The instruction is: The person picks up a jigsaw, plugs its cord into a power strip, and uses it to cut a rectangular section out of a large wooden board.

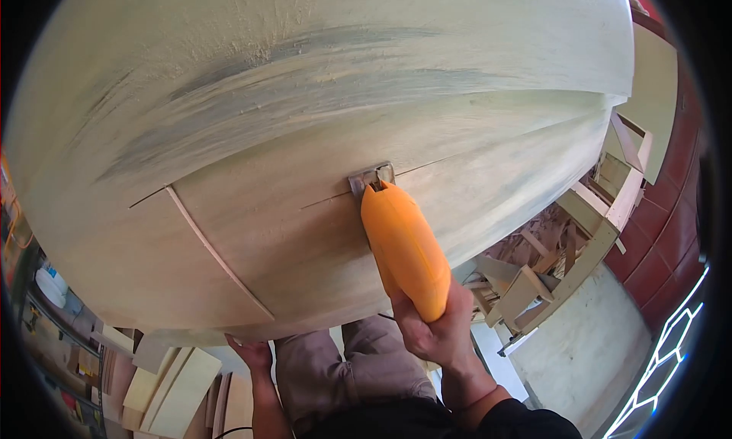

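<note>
My right hand (435, 328) is wrapped round the handle of an orange power tool (408, 244). The tool's flat metal base (371, 173) rests on a large, curved, pale wooden panel (290, 233). A thin dark line runs out from both sides of the base across the panel. To the left, a narrow pinkish strip (217, 256) lies on the surface, its upper end near a short dark slit. My left hand (253, 353) is at the panel's near edge, its fingers partly hidden beneath it; whether it grips the edge is unclear.
Wooden boards (183, 389) stand below at the left, near a dark metal rack (65, 332). At the right is a wooden crate (560, 305) with scraps inside. Red tiles (656, 233) cover the floor there. A dark cable (232, 431) shows at the bottom.
</note>
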`<act>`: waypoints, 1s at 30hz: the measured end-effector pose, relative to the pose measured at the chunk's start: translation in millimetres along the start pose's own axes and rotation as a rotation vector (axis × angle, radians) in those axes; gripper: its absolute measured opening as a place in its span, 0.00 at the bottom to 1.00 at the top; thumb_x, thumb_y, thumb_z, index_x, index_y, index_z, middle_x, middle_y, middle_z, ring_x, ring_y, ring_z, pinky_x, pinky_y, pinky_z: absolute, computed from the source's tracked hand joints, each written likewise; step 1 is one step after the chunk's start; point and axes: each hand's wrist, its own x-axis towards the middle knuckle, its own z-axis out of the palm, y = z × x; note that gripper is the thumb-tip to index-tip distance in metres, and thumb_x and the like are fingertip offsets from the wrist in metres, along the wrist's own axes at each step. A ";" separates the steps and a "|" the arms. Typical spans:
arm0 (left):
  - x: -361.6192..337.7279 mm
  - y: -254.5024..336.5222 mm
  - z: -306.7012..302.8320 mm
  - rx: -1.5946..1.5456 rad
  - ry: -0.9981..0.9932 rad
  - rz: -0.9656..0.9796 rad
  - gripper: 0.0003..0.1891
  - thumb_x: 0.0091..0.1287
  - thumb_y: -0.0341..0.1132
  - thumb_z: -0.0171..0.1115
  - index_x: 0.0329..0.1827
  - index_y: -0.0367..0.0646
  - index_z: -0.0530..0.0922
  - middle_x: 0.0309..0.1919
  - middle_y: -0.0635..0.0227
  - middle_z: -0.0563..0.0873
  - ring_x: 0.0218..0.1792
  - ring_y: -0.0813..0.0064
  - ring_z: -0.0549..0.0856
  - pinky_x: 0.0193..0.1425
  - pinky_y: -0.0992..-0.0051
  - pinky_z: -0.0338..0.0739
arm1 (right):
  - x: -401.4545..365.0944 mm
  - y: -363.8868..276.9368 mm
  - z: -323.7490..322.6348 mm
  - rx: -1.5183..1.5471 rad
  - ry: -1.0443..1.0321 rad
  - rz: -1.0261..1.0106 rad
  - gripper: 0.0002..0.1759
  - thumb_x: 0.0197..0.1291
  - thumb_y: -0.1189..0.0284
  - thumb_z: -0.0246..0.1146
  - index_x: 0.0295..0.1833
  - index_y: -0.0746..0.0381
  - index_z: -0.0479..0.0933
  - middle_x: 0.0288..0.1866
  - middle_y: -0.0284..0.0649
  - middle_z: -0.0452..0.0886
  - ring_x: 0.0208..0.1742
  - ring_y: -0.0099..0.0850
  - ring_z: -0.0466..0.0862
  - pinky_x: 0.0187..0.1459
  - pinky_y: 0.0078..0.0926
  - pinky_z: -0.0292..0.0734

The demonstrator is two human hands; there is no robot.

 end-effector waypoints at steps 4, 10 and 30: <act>-3.3 7.6 4.3 0.285 -0.068 0.283 0.47 0.71 0.53 0.61 0.79 0.44 0.39 0.74 0.52 0.59 0.71 0.59 0.67 0.72 0.59 0.69 | -1.1 -14.0 -3.4 -0.041 0.003 -0.037 0.13 0.56 0.72 0.66 0.45 0.64 0.76 0.32 0.44 0.83 0.32 0.41 0.86 0.37 0.31 0.80; 7.4 -5.2 -12.6 0.689 -0.046 0.437 0.50 0.67 0.66 0.56 0.78 0.37 0.47 0.71 0.47 0.64 0.71 0.58 0.68 0.74 0.61 0.64 | -40.7 8.2 -15.8 -0.038 0.050 -0.073 0.12 0.54 0.74 0.66 0.44 0.64 0.77 0.31 0.44 0.84 0.30 0.42 0.87 0.37 0.30 0.81; 11.9 -25.0 -4.7 -0.711 -0.043 -0.249 0.39 0.71 0.68 0.48 0.75 0.49 0.63 0.72 0.67 0.70 0.69 0.62 0.72 0.70 0.58 0.71 | -119.7 214.5 -46.8 0.070 0.377 0.111 0.15 0.60 0.66 0.65 0.46 0.66 0.82 0.28 0.38 0.84 0.27 0.25 0.83 0.31 0.27 0.78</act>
